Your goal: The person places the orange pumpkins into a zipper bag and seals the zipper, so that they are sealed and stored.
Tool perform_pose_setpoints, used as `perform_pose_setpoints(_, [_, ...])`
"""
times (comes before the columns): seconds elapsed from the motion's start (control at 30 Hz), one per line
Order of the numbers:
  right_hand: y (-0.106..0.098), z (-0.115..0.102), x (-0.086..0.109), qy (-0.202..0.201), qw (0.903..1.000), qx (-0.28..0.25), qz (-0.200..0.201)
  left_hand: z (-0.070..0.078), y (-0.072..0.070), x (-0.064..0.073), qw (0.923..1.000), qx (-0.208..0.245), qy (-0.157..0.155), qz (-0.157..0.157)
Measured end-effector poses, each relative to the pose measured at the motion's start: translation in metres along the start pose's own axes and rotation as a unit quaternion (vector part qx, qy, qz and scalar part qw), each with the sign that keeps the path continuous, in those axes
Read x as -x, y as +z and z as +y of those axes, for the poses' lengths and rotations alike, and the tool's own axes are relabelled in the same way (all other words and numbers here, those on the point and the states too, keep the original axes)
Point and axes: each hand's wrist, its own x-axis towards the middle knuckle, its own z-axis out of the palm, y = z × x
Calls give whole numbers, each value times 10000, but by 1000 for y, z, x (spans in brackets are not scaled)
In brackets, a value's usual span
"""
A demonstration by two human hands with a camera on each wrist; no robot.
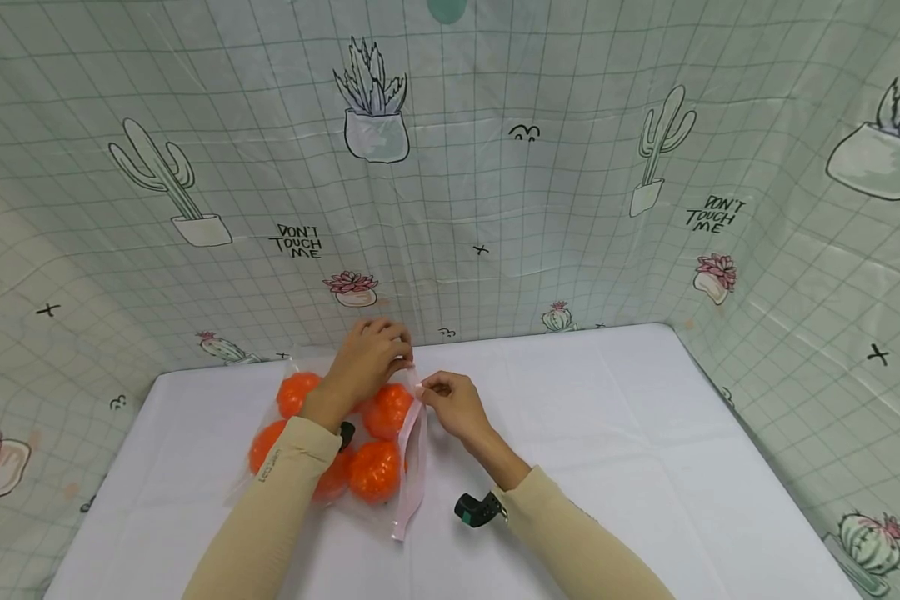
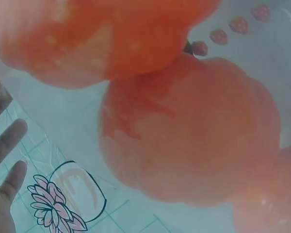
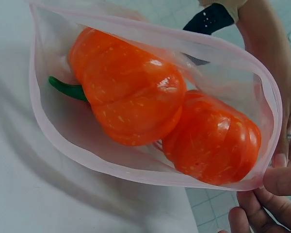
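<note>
A clear zip bag [image 1: 411, 500] with a pink rim lies on the left of the table, holding several shiny orange toy pumpkins [image 1: 375, 472]. Its mouth gapes to the right; in the right wrist view, two pumpkins [image 3: 136, 97] show through the opening, one with a green stem [image 3: 68, 89]. My left hand [image 1: 371, 354] reaches over the bag and pinches its far corner, the fingertips partly hidden. At the same end of the rim, my right hand [image 1: 453, 402] pinches the pink edge [image 3: 269, 177] between thumb and fingers.
A white cloth covers the table [image 1: 570, 417]. Behind it and at the sides hangs a checked curtain [image 1: 450, 183] printed with cacti. A black wrist device [image 1: 477, 509] sticks out from the right sleeve.
</note>
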Motion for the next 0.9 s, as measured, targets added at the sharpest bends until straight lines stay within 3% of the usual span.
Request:
perform_pose_setpoints(0.23, [-1, -2, 7, 41, 9999, 106, 47, -1, -1, -1, 9995, -11, -318, 53])
perform_pose_setpoints(0.63, [-2, -5, 17, 114, 9996, 257, 22, -6, 1, 0, 9963, -234, -619, 543])
perform_pose_setpoints(0.9, [-1, 5, 29, 83, 9996, 217, -142, -10, -3, 1, 9940, -116, -998, 431])
